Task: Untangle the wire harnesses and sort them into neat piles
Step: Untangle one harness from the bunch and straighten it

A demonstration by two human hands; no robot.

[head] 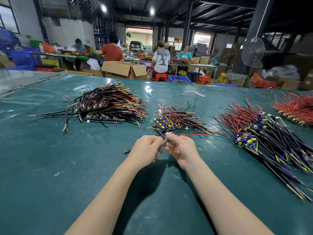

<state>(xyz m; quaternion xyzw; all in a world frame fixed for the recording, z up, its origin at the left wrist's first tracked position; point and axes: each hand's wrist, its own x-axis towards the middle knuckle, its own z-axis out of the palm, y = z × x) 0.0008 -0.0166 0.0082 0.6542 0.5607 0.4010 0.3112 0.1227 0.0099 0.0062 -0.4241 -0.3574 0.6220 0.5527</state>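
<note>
Wire harness [164,141] is pinched between both hands, I see: left hand [146,150] and right hand [182,149] each grip it over the green table [67,167] (tangled pile [176,117] just beyond).

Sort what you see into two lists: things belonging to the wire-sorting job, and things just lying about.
Job: harness pinched by left hand and right hand; tangled middle heap; left pile; right pile; red pile.
Lying about: white scrap; cardboard box; fan; red stool.
</note>
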